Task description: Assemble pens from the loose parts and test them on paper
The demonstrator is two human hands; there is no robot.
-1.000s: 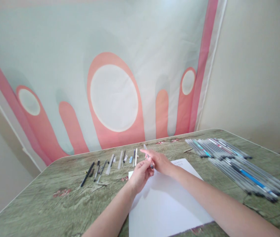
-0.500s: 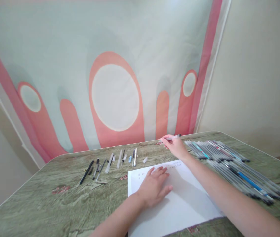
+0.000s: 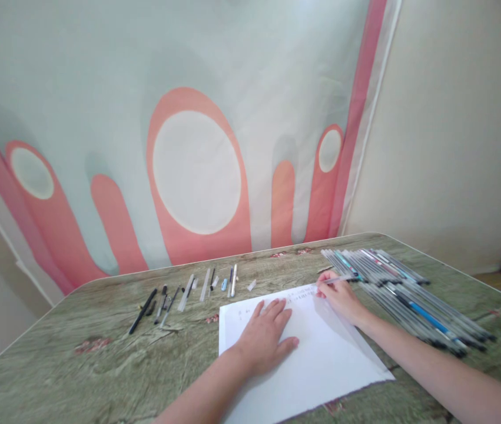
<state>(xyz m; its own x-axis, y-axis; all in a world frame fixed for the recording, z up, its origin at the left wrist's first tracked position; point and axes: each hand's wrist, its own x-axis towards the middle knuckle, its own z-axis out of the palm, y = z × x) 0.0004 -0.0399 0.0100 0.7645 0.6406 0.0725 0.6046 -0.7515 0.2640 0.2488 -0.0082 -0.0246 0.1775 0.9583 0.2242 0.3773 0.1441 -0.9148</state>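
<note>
My left hand [image 3: 265, 338] lies flat with fingers spread on a white sheet of paper [image 3: 316, 359]. At the paper's far right corner, my right hand [image 3: 338, 294] is closed around a clear-barrelled pen [image 3: 342, 278], whose back end points right. Its tip is hidden by the fingers or too small to make out. Small handwriting [image 3: 303, 295] runs along the top of the sheet, just left of my right hand. A few faint marks also show near the top left corner.
Several clear pens [image 3: 409, 312] lie in two rows on the right, with a blue pen [image 3: 427, 315] among them. Black pens [image 3: 143, 311], clear tubes [image 3: 187, 292] and a small blue piece [image 3: 224, 285] lie at the left. The wood-patterned table [image 3: 56, 377] ends at a printed wall hanging.
My right hand has come down with the pen from beyond the paper to its far right corner. My left hand stays flat on the sheet. The view has turned slightly right.
</note>
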